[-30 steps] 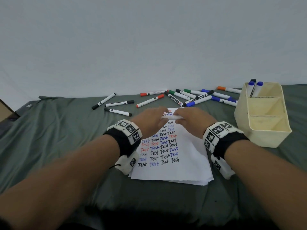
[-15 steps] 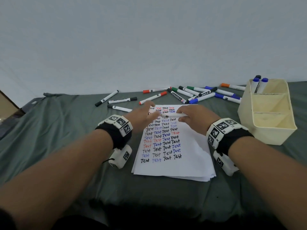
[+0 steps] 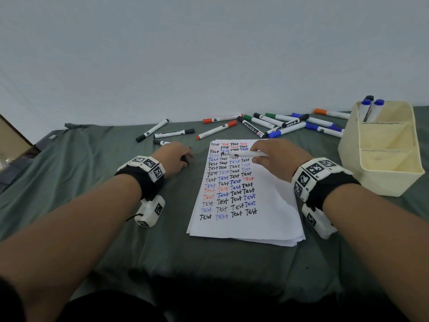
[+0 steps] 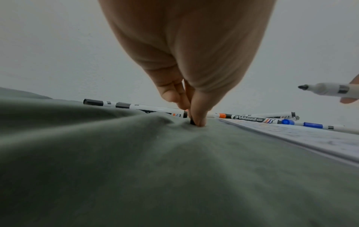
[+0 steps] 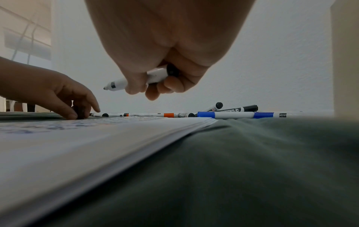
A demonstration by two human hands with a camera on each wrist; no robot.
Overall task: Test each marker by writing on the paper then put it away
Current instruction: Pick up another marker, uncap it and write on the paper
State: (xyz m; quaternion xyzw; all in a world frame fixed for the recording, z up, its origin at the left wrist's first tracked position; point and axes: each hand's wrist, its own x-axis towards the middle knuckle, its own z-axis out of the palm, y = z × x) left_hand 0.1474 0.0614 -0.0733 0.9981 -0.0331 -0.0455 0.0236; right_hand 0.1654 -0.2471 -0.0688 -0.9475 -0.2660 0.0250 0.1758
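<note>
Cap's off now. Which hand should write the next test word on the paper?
Right. The right hand already holds the uncapped marker, tip bare, above the paper. The left hand is off on the cloth, pinching the black cap.
</note>
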